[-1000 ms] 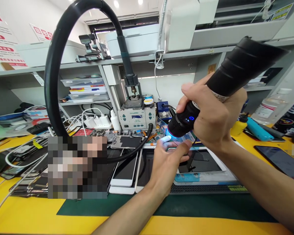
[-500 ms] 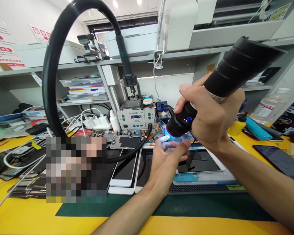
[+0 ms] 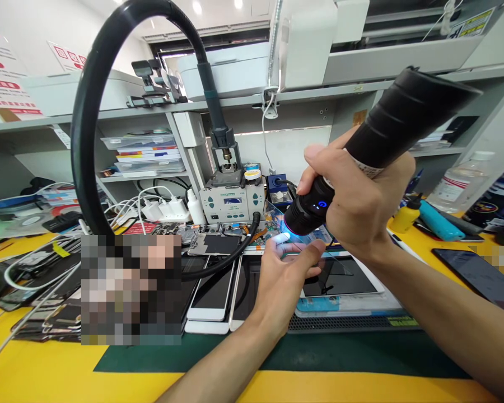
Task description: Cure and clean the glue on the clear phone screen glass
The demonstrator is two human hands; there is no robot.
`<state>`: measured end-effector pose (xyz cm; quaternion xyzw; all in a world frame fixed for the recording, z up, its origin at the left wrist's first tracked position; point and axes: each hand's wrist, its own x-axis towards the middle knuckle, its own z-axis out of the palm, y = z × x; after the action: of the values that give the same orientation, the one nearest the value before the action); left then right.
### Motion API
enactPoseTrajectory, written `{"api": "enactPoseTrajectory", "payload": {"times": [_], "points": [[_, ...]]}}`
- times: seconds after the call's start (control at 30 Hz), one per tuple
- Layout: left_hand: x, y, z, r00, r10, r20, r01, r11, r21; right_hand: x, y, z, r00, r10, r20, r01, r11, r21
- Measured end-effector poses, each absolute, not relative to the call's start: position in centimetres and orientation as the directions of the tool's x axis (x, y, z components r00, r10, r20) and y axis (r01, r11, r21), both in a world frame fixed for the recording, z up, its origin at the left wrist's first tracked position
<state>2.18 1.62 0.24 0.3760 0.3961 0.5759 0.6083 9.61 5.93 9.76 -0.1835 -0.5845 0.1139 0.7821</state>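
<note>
Right hand (image 3: 357, 207) is closed around a black torch-like lamp (image 3: 403, 117). The grip sits low on the barrel, just behind the lit head, with the thumb beside the blue button. The lamp tilts down and to the left, and its violet glow falls on the fingertips (image 3: 282, 239) of my left hand (image 3: 285, 274).

Left hand is half curled, palm up, over the top edge of a white-framed tablet (image 3: 340, 277). I cannot tell whether it pinches anything.

The tablet lies flat on a green mat (image 3: 235, 358) on the yellow tabletop (image 3: 46, 369).

Handling judgement:
- The lamp looks rigid and fairly weighty, with the long tail heavy behind the hand.
- The ribbed barrel should not slip.
- Holding near the head gives the steadiest aim.
- The tablet glass looks thin, smooth and fragile, so it is best taken by the frame edges.

Behind it, a grey hot-air station (image 3: 234, 204) stands with its thick black hose (image 3: 92, 140) looping overhead.
</note>
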Motion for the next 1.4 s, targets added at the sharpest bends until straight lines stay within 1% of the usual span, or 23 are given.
{"api": "enactPoseTrajectory", "payload": {"times": [0.33, 1.07, 1.4], "points": [[2.13, 1.64, 0.18, 0.029, 0.998, -0.047, -0.399, 0.054, 0.915, 9.71, 6.29, 9.82, 0.29, 0.345, 0.893, 0.036, 0.928, -0.371], [2.15, 1.62, 0.16, 0.031, 0.998, -0.047, -0.408, 0.056, 0.911, 9.59, 6.44, 9.83, 0.287, 0.321, 0.902, 0.015, 0.94, -0.34], [2.07, 1.54, 0.3, 0.031, 0.998, -0.048, -0.412, 0.057, 0.909, 9.65, 6.36, 9.8, 0.288, 0.344, 0.894, 0.041, 0.928, -0.37]]}}
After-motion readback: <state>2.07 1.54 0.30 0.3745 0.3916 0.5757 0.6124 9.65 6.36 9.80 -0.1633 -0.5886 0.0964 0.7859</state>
